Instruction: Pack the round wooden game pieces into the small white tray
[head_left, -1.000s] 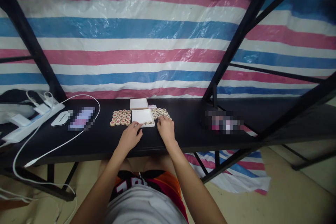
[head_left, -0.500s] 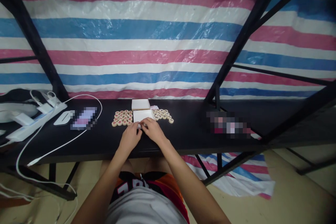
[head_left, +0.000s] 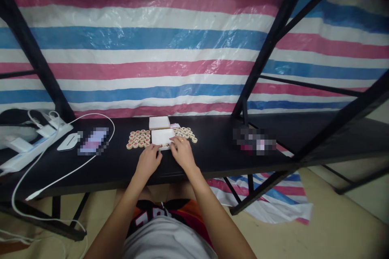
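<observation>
A shallow white open box (head_left: pixel 162 134) lies on the black tabletop in front of me, with a few round Chinese chess pieces (head_left: pixel 165 145) along its near side. My left hand (head_left: pixel 148 161) is at the box's near left corner, fingers bent against the edge and thumb low by the near wall. On the opposite side, my right hand (head_left: pixel 183 153) has its curled fingers at the right wall. Red-marked Chinese chess pieces (head_left: pixel 139 139) form rows to the left of the box. Dark-marked Chinese chess pieces (head_left: pixel 189 132) lie loosely to its right, partly behind my fingers.
A second white box part (head_left: pixel 159 123) stands behind, beside a small slip (head_left: pixel 174 126). At left are a blurred phone (head_left: pixel 94 141), a white flat device (head_left: pixel 68 141), a power strip (head_left: pixel 39 145) and a white cable (head_left: pixel 63 173). Blurred items (head_left: pixel 253 141) lie at right.
My hands have moved apart from where they met at the box's near side, now at its two corners. Pieces inside the near side now show. The view has shifted slightly.
</observation>
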`<control>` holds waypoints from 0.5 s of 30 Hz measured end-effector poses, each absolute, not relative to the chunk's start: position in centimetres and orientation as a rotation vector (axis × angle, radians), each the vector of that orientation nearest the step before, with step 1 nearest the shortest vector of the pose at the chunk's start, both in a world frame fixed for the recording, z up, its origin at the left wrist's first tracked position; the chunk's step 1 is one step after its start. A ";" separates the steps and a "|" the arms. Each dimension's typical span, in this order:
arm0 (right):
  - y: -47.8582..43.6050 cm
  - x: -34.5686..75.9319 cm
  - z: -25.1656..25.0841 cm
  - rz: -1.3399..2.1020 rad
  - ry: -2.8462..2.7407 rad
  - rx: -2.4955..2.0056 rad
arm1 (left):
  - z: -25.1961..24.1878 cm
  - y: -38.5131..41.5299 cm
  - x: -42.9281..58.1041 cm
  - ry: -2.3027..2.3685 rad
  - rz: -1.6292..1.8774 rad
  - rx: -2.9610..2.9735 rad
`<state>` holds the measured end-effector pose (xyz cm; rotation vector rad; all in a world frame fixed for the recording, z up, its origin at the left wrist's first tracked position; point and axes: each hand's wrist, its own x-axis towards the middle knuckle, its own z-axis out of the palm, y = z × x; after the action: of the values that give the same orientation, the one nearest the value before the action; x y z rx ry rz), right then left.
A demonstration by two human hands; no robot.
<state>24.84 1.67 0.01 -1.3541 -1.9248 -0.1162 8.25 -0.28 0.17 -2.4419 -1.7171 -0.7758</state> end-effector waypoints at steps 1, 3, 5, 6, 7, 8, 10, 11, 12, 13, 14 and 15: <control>1.7 25.8 -0.1 -0.147 -1.870 -1.442 | 0.2 -0.3 8.3 -1.721 -0.764 -2.436; 1.8 27.8 -0.4 -0.195 -1.794 -1.657 | 0.2 -0.4 8.3 -1.731 -0.757 -2.426; 2.1 29.6 -0.7 -0.211 -1.766 -1.841 | 0.3 -0.5 8.3 -1.744 -0.766 -2.412; 2.2 30.3 -0.9 -0.198 -1.775 -1.905 | 0.4 -0.6 8.3 -1.753 -0.769 -2.407; 2.3 30.7 -1.1 -0.185 -1.787 -1.952 | 0.5 -0.6 8.3 -1.764 -0.768 -2.405; 2.3 31.0 -1.2 -0.178 -1.801 -1.981 | 0.6 -0.7 8.3 -1.775 -0.763 -2.405; 2.3 31.1 -1.3 -0.184 -1.808 -2.005 | 0.7 -0.8 8.4 -1.792 -0.749 -2.411; 2.2 31.0 -1.4 -0.197 -1.802 -2.001 | 0.8 -0.8 8.4 -1.801 -0.745 -2.408; 2.2 30.9 -1.3 -0.209 -1.790 -1.989 | 0.8 -0.8 8.4 -1.810 -0.744 -2.399; 2.1 30.9 -1.3 -0.215 -1.774 -1.967 | 0.8 -0.9 8.4 -1.821 -0.749 -2.383; 1.9 30.8 -1.2 -0.216 -1.757 -1.931 | 0.8 -0.8 8.4 -1.831 -0.759 -2.363; 1.8 30.6 -1.1 -0.210 -1.745 -1.878 | 0.8 -0.8 8.4 -1.842 -0.774 -2.340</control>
<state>30.63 1.82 -1.12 -1.8780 -1.7449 -0.2096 8.43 -0.82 0.75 -2.3401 -1.8425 -0.7744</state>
